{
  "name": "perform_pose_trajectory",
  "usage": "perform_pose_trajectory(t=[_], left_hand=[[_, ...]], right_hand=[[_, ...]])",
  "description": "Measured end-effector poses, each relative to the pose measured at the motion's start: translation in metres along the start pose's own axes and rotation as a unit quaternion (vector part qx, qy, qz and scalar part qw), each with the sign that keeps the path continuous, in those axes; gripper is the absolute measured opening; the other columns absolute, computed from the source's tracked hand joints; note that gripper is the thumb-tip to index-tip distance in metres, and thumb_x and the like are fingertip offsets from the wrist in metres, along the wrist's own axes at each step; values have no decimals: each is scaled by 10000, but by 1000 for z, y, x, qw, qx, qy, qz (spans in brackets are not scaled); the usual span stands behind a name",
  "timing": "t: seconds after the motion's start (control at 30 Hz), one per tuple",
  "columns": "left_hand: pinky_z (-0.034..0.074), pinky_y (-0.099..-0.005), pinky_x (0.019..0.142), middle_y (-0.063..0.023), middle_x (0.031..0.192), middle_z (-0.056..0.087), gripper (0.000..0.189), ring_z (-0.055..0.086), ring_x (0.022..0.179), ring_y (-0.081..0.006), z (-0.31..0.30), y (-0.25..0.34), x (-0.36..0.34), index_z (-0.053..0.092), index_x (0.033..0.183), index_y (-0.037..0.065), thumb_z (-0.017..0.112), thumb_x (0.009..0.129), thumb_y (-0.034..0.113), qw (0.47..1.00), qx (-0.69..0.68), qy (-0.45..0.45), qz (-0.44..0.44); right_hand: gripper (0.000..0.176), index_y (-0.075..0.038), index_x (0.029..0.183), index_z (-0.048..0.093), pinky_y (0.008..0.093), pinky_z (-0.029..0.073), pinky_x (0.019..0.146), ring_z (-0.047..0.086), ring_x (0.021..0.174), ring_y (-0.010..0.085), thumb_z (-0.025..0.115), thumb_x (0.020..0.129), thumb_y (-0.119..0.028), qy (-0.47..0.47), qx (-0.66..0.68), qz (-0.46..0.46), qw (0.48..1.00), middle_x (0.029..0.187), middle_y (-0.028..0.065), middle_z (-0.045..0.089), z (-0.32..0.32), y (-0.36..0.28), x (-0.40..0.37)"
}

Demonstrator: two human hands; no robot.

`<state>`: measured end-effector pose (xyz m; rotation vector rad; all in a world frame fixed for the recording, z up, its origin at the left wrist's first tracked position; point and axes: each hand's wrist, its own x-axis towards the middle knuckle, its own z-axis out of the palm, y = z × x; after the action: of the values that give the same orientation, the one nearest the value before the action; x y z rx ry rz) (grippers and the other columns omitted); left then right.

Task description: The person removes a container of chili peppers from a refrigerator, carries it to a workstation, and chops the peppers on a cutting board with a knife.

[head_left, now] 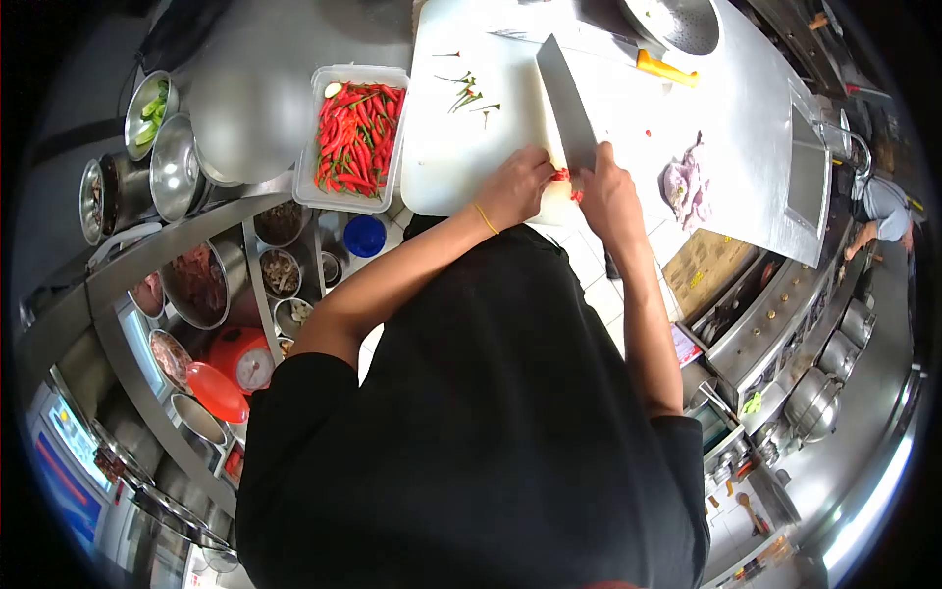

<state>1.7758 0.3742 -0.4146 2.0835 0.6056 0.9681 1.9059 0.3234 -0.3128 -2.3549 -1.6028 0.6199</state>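
My right hand (pixel 610 199) is closed around the handle of a wide-bladed kitchen knife (pixel 566 103), whose blade points away from me over the right edge of the white cutting board (pixel 491 147). Bent fingers of my left hand (pixel 520 185) press on red chili pieces (pixel 560 175) close to the blade's heel. More red bits lie just beneath, between both hands. Several green chili stems (pixel 469 95) are scattered on the board. To the left stands a clear plastic container (pixel 304 152) full of whole red chilies (pixel 355 142).
A yellow-handled knife (pixel 667 69) and a metal colander (pixel 687 29) are at the far right of the board. A pale raw poultry piece (pixel 687 187) lies on the steel counter. Metal bowls (pixel 177 167) stand left. Another person (pixel 883 211) is at far right, near the stoves.
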Motion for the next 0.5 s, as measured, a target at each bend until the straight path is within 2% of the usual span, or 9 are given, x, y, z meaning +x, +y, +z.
perform_pose_trajectory(t=[0.1, 0.17, 0.33, 0.37, 0.4, 0.5], left_hand=[[469, -388, 743, -108, 845, 553, 98, 554, 807, -305, 1, -4, -8, 664, 866, 24, 630, 776, 4, 999, 8, -36, -12], [470, -393, 743, -118, 838, 550, 106, 553, 811, -305, 2, -4, -7, 656, 877, 17, 635, 773, 6, 999, -7, -45, -12], [478, -393, 739, -124, 852, 563, 126, 560, 818, -310, -1, -6, -2, 655, 886, 7, 621, 769, -24, 1000, -16, -23, 0], [481, -395, 750, -124, 876, 575, 136, 568, 836, -312, -1, -6, -5, 658, 893, 12, 617, 770, -30, 999, -8, -49, -20], [484, -396, 761, -124, 901, 587, 147, 576, 854, -314, 0, -6, -7, 660, 901, 17, 613, 771, -35, 996, -1, -75, -40], [488, -396, 766, -126, 932, 598, 143, 583, 882, -314, 3, -6, -8, 655, 898, 18, 620, 768, -32, 997, -28, -57, -37]], right_hand=[[307, 61, 1097, 399, 516, 477, 595, 615, 684, 449, 551, 863, -68, -48, -13, 32, 998, 706, 269, 610, 0, -8, -17], [304, 63, 1100, 398, 527, 475, 614, 614, 694, 456, 545, 865, -64, 24, -16, 39, 999, 722, 276, 613, 24, -6, -13], [320, 60, 1098, 394, 531, 476, 661, 621, 751, 453, 559, 854, -63, -30, 8, 49, 998, 770, 288, 622, 5, -5, -6], [320, 60, 1098, 394, 531, 476, 661, 621, 751, 453, 559, 854, -63, -34, 7, 49, 998, 770, 288, 622, 5, -7, -10], [321, 60, 1100, 392, 530, 477, 665, 621, 762, 454, 558, 854, -64, -29, 9, 63, 998, 770, 292, 620, 8, -11, -13], [304, 55, 1084, 398, 523, 481, 666, 619, 769, 456, 556, 855, -69, 21, -8, 71, 997, 770, 300, 615, 27, -7, -7]])
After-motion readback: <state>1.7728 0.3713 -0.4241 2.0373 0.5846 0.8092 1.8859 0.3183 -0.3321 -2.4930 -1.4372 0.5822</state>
